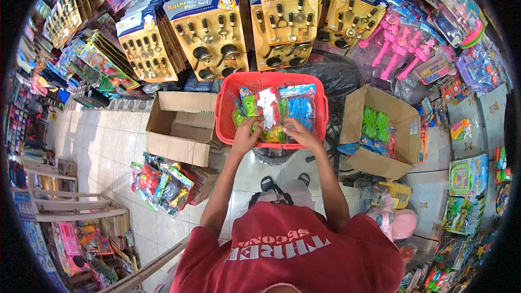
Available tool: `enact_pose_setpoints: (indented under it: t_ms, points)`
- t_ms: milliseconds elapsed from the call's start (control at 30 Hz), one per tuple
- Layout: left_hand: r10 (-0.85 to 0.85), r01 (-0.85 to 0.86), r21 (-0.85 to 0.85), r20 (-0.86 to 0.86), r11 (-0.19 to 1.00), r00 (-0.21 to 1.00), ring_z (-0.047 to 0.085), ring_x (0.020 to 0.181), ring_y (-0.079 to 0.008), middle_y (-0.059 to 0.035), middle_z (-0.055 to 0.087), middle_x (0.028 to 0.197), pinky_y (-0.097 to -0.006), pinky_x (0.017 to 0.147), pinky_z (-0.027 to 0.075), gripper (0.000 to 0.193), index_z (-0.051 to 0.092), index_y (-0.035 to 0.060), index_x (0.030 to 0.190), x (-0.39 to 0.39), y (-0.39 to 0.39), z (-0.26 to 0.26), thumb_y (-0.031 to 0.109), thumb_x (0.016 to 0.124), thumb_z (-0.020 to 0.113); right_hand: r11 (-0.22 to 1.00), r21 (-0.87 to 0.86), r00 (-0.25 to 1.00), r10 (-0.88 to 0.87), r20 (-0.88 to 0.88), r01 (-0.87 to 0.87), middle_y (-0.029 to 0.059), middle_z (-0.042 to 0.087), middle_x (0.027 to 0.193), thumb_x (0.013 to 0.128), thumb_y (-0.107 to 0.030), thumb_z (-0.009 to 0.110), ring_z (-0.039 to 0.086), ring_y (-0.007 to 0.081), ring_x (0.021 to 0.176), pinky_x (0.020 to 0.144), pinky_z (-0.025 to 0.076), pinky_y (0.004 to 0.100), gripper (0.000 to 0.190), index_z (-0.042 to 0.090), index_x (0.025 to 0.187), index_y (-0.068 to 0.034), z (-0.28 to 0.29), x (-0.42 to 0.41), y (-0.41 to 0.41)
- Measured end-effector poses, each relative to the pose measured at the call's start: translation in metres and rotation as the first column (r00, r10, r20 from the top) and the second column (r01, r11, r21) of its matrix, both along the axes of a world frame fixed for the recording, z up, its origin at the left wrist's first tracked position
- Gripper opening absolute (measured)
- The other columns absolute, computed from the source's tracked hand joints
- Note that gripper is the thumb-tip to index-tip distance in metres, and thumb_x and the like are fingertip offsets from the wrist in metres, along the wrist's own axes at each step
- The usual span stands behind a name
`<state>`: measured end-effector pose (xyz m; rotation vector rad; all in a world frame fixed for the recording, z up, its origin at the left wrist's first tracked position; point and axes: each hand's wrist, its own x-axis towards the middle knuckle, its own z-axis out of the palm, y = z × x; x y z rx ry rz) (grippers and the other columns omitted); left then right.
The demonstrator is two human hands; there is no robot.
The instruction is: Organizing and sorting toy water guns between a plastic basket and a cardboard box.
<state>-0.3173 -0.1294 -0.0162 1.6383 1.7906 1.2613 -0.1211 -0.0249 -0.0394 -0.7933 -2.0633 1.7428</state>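
A red plastic basket (pixel 272 76) stands before me with several bagged toys in it. My left hand (pixel 246 133) reaches over its near left side, fingers bent beside a green bagged toy (pixel 250 106). Over the near right side, my right hand (pixel 300 132) has its fingertips by a yellow packaged toy (pixel 274 134) and the lower edge of a blue bagged toy (pixel 300 109). Between the hands lies a white-and-red packaged toy (pixel 268 106). The fingertips are small and partly covered, so whether either hand grips a packet is unclear.
An open cardboard box (pixel 179 146) stands left of the basket. Another box (pixel 401 138) on the right holds green and blue bagged toys. Carded kitchen play sets (pixel 205 36) line the back. Packaged toys (pixel 163 185) sit on a carton at left. A wooden rail (pixel 150 266) crosses lower left.
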Motion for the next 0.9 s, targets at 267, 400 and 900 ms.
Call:
enact_pose_setpoints:
  t_ms: [267, 400, 900]
  points:
    - [-0.232, -0.005, -0.439, -0.484, 0.898, 0.844, 0.025, 0.123, -0.0319, -0.0075, 0.032, 0.132, -0.0632, 0.092, 0.019, 0.042, 0.048, 0.0138, 0.114, -0.002, 0.027, -0.047, 0.030, 0.076, 0.054, 0.995, 0.087, 0.957, -0.070, 0.280, 0.048, 0.0285, 0.020, 0.133, 0.077, -0.043, 0.056, 0.021, 0.0324, 0.126, 0.102, 0.020, 0.0326, 0.088, 0.007, 0.131, 0.006, -0.052, -0.048, 0.014]
    - [-0.311, 0.034, -0.483, -0.506, 0.875, 0.804, 0.018, 0.126, -0.0329, -0.0065, 0.026, 0.135, -0.0639, 0.094, 0.016, 0.047, 0.046, 0.0183, 0.119, 0.014, 0.037, -0.047, 0.032, 0.076, 0.055, 0.976, 0.190, 0.949, -0.158, 0.273, 0.108, 0.0256, 0.040, 0.119, 0.077, -0.038, 0.058, 0.041, 0.0305, 0.112, 0.093, 0.032, 0.0345, 0.073, 0.025, 0.124, 0.007, -0.122, -0.037, 0.043]
    - [-0.288, 0.044, -0.448, -0.495, 0.893, 0.820, 0.009, 0.128, -0.0375, -0.0057, 0.019, 0.139, -0.0668, 0.092, 0.012, 0.050, 0.045, 0.0281, 0.121, 0.001, 0.024, -0.055, 0.038, 0.073, 0.058, 0.913, 0.348, 0.932, -0.297, 0.210, 0.212, 0.0263, 0.055, 0.086, 0.080, -0.037, 0.054, 0.054, 0.0399, 0.083, 0.071, 0.042, 0.0429, 0.044, 0.046, 0.091, 0.005, -0.062, -0.044, 0.018]
